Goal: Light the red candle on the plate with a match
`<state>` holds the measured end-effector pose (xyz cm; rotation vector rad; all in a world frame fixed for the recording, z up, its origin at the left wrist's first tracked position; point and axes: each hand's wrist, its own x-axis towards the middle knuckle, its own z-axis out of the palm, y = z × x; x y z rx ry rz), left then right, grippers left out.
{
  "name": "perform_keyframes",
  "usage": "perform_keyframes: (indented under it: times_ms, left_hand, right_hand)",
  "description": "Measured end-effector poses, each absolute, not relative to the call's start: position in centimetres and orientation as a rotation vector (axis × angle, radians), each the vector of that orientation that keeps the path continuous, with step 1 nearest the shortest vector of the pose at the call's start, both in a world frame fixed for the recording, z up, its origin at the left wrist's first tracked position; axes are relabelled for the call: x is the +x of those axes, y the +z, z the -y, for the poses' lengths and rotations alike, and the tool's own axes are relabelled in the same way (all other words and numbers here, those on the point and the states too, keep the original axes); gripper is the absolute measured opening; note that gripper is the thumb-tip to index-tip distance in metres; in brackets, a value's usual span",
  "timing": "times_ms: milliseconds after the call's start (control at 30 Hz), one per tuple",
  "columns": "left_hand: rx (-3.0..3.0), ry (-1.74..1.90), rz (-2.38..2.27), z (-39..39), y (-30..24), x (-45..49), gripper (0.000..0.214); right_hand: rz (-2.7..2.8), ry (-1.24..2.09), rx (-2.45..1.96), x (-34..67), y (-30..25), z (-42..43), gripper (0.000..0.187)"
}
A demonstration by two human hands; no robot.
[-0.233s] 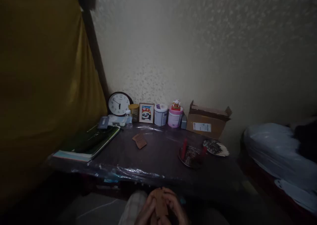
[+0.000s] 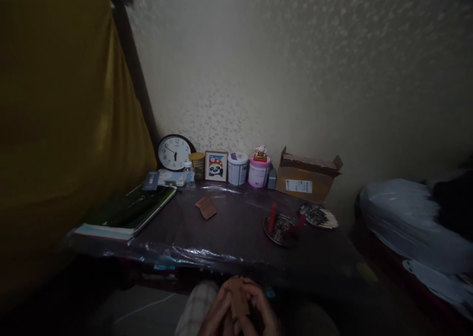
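Note:
Low in the view, in front of the table edge, a small flat brown piece (image 2: pixel 239 299) is held upright between both my hands. It looks like cardboard or thin wood; the dim light leaves that unsure. My left hand (image 2: pixel 219 310) grips its left side with bent fingers. From the right, my right hand (image 2: pixel 261 304) closes on the same piece, fingers over its edge. Some fingertips are hidden behind it. Similar flat brown pieces (image 2: pixel 206 208) lie overlapping on the dark tabletop (image 2: pixel 236 218), out of reach of the fingers.
A metal dish (image 2: pixel 278 241) with red sticks and dark bits stands right of centre, near a plate (image 2: pixel 314 215). Along the wall are a clock (image 2: pixel 173 153), a framed panda picture (image 2: pixel 216 166), tubs (image 2: pixel 237 169) and a cardboard box (image 2: pixel 308 181). Green books (image 2: pixel 136 205) lie left.
The camera view has shifted slightly, so the table things sit a little higher and further left. My hands keep hold of the brown piece, which has hardly moved.

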<state>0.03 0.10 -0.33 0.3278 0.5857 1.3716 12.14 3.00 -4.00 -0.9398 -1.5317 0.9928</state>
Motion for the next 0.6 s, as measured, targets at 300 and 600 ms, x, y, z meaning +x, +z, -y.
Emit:
perform_keyframes:
  times_ms: [300, 600]
  left_hand:
    - [0.276, 1.353, -0.531, -0.3, -0.9, 0.1, 0.033]
    - [0.292, 1.367, -0.605, 0.3, 0.2, 0.2, 0.031]
  right_hand:
    - [1.504, 0.992, -0.985, 11.8, -3.6, -2.7, 0.041]
    - [1.422, 1.094, -1.039, 11.6, -1.5, -1.8, 0.033]
